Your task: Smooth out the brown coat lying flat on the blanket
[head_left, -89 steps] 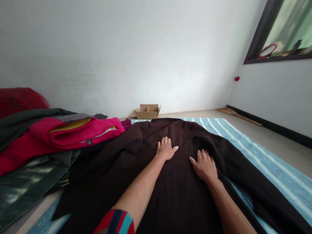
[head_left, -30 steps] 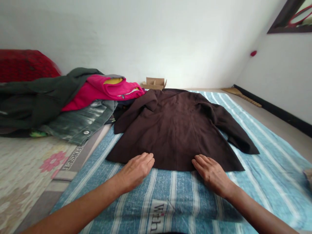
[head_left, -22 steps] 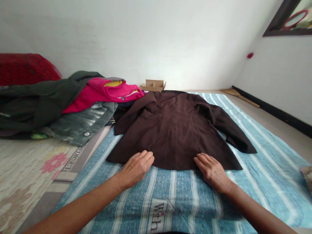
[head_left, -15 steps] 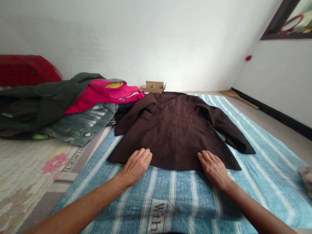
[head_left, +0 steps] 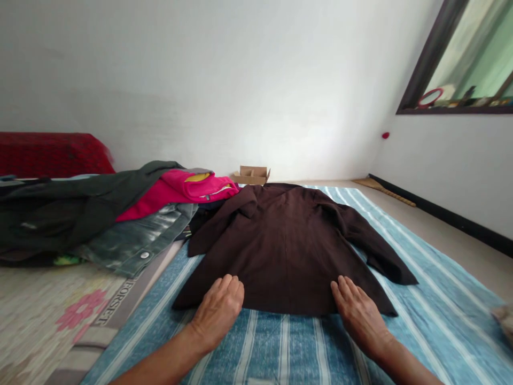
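A dark brown coat (head_left: 280, 251) lies spread flat in the head view, its hem towards me and its sleeves out to both sides. At the left part of the hem is my left hand (head_left: 220, 307), its fingers curled and pressed together on the cloth. My right hand (head_left: 356, 310) is closed on the hem further right in the same way. Both fingertips and thumbs are partly hidden, so the exact hold on the edge is hard to see. Beneath the coat is a blue and white striped sheet (head_left: 284, 347).
To the left lies a heap of clothes: a dark green garment (head_left: 92, 198), a pink one (head_left: 160, 193) and grey-green jeans (head_left: 132, 240). Behind them is a red bundle (head_left: 52, 155). An open cardboard box (head_left: 251, 175) stands by the white wall, and a brush (head_left: 385, 191) lies along the right wall.
The view has tilted up, so the coat and clothes sit lower and more window shows. Both hands stay at the hem, slightly further apart.
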`<state>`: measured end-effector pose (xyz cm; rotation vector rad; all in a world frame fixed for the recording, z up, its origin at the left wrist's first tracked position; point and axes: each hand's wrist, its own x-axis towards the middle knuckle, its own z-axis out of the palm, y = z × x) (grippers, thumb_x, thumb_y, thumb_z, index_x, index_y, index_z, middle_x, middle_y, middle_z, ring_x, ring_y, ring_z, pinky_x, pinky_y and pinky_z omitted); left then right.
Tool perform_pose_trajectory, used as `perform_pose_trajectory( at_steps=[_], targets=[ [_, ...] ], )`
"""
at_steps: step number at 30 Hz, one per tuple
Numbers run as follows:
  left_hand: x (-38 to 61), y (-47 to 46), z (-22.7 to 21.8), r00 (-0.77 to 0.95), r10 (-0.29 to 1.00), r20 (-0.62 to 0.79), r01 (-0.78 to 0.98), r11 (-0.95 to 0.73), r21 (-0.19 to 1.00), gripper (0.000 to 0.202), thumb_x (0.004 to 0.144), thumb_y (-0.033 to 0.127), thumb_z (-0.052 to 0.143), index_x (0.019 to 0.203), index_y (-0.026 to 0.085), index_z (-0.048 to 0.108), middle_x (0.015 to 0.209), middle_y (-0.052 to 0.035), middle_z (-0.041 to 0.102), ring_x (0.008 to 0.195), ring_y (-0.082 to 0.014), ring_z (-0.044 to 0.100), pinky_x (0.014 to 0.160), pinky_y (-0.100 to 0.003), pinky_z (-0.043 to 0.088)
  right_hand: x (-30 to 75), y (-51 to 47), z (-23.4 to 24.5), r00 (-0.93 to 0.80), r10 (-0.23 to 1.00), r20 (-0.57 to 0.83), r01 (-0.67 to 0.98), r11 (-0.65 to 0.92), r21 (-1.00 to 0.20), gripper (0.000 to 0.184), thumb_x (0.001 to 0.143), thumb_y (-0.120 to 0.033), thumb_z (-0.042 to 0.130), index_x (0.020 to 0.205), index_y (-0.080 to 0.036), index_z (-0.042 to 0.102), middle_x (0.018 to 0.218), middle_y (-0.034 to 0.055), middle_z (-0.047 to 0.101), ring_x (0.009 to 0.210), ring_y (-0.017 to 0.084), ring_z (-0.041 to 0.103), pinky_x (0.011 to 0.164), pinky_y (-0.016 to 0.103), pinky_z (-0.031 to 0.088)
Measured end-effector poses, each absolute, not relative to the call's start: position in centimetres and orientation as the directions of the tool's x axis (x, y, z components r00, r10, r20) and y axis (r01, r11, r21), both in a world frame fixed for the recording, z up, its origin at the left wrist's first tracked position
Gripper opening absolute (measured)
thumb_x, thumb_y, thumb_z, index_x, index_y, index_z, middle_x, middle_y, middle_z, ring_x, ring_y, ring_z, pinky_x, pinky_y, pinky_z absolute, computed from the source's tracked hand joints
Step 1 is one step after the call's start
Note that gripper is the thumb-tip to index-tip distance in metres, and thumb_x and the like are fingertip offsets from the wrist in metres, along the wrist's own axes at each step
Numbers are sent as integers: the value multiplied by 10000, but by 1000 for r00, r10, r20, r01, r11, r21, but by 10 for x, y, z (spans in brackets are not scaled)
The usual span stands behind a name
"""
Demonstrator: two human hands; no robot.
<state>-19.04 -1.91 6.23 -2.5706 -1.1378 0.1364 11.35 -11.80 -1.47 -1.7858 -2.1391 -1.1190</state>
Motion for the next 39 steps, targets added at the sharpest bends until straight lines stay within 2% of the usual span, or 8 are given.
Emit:
perform_pose_trajectory(
  at_steps=[5,10,14,22,30,33,36,39],
  targets=[
    [-197,-28,79,682,731,37,694,-630,-348,405,834,-2,279,1027,126,612,1013,-95,616,914,-217,536,846,-374,436,113,-128,2,-289,746,600,915,31,402,430,659,-3,432,1051,-94,583,1056,175,651,985,276,611,759,350,526],
    [-224,-41,39,754,648,108,636,-677,-371,444,798,-15,371,1145,154,592,1155,-77,611,1085,-226,517,969,-374,392,107,-147,-5,-309,693,652,924,56,378,432,646,-16,409,1042,-118,546,993,152,674,918,266,638,714,349,529],
    [-237,-48,5,743,653,147,657,-670,-345,472,780,-16,412,1149,209,600,1155,-47,627,1098,-213,531,962,-350,411,103,-154,-24,-323,640,697,931,81,357,436,634,-23,389,1035,-135,518,916,124,691,846,248,655,659,329,521],
    [-244,-48,-10,749,627,215,660,-677,-325,445,782,22,457,1132,247,615,1134,-15,642,1091,-186,539,970,-308,410,103,-154,-32,-319,621,716,930,60,362,395,669,-26,371,1021,-150,501,866,105,698,793,230,663,648,313,508],
    [-240,-52,-7,733,677,67,662,-686,-302,485,786,-5,410,1170,222,600,1168,-50,624,1137,-199,517,992,-333,412,103,-157,-45,-306,653,692,930,49,365,386,687,-34,374,1026,-144,524,900,114,694,831,233,651,671,323,506],
    [-234,-54,-2,721,693,18,667,-686,-290,543,763,-42,362,1189,207,591,1192,-74,613,1147,-223,518,985,-367,425,103,-162,-42,-332,699,634,914,72,400,399,689,-33,381,1039,-132,547,945,126,686,883,246,641,705,342,512],
    [-230,-59,4,701,713,-24,678,-676,-289,603,739,-69,300,1211,183,577,1246,-104,572,1166,-243,509,978,-395,430,103,-166,-38,-333,745,578,906,82,416,420,686,-23,386,1058,-105,563,1005,159,669,936,270,629,733,366,520],
    [-233,-63,14,667,740,-82,706,-664,-246,613,726,-43,314,1251,179,541,1309,-113,512,1199,-252,481,982,-405,420,106,-169,-36,-311,771,556,920,98,379,444,684,-10,393,1074,-108,581,1055,160,657,979,264,621,755,357,529]
  ],
)
